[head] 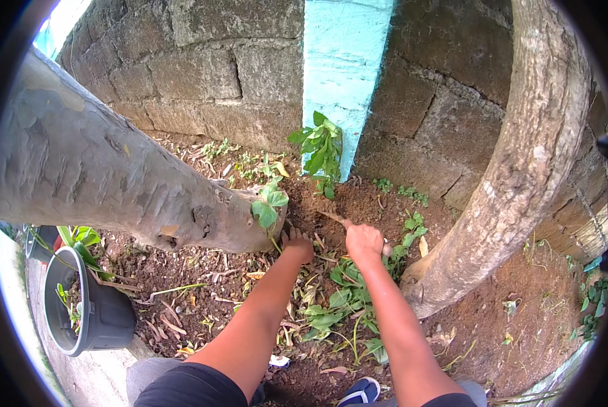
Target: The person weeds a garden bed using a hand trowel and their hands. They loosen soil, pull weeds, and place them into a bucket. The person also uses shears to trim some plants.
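My right hand (pixel 365 241) is closed around the handle of a small digging tool, whose soil-covered end (pixel 329 213) points left over loose brown soil (pixel 354 203). My left hand (pixel 297 245) rests on the ground at the base of the left tree trunk, fingers spread and partly in shadow; no object shows in it. Just above the dug soil, a leafy green plant (pixel 324 150) stands against the turquoise pillar. A vine with broad leaves (pixel 269 203) rises beside my left hand, in front of the trunk's base. Leafy vines (pixel 339 300) lie on the ground between my forearms.
A thick smooth trunk (pixel 120 173) leans in from the left; a curved rough trunk (pixel 517 178) rises at the right. Behind are a concrete-block wall (pixel 202 66) and a turquoise pillar (pixel 344 66). A black plant pot (pixel 105 310) tilts at the lower left. A sandal (pixel 361 391) shows below.
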`<state>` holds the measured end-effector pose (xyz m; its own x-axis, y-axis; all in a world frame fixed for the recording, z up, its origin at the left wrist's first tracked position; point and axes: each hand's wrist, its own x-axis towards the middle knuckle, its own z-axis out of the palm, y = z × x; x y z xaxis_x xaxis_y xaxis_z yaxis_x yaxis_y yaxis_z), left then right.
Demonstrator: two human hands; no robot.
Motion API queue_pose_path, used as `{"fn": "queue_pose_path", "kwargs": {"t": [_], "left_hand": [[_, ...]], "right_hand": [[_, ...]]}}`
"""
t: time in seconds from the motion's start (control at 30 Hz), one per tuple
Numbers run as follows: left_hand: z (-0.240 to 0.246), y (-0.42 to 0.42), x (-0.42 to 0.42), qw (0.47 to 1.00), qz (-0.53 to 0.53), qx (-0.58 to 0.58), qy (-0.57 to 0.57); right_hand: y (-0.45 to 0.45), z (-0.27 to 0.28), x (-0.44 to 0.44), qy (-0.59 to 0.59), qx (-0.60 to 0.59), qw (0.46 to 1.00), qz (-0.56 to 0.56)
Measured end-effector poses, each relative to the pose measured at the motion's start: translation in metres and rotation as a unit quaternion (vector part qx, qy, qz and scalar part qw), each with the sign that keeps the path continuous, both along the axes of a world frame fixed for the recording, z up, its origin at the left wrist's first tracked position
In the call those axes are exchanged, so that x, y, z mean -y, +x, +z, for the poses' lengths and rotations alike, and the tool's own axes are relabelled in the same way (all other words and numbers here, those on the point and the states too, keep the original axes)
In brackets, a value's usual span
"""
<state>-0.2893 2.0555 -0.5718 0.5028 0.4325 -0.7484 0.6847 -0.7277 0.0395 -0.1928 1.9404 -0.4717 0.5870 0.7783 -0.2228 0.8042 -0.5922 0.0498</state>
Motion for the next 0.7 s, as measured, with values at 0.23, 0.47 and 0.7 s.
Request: {"fn": "queue_pose_path", "kwargs": {"t": [0.23,0.47,0.7], "left_hand": [[0.004,-0.001,0.0,1.0,0.026,0.011,-0.009],[-0.002,-0.008,-0.002,0.997,0.045,0.066,-0.018],[-0.016,-0.008,-0.004,0.995,0.039,0.087,-0.014]], "right_hand": [[-0.014,0.0,-0.016,-0.158,-0.015,0.982,0.102],[-0.055,-0.119,-0.016,0.014,0.076,0.997,0.01],[-0.014,-0.047,-0.034,-0.023,-0.121,0.991,-0.046]]}}
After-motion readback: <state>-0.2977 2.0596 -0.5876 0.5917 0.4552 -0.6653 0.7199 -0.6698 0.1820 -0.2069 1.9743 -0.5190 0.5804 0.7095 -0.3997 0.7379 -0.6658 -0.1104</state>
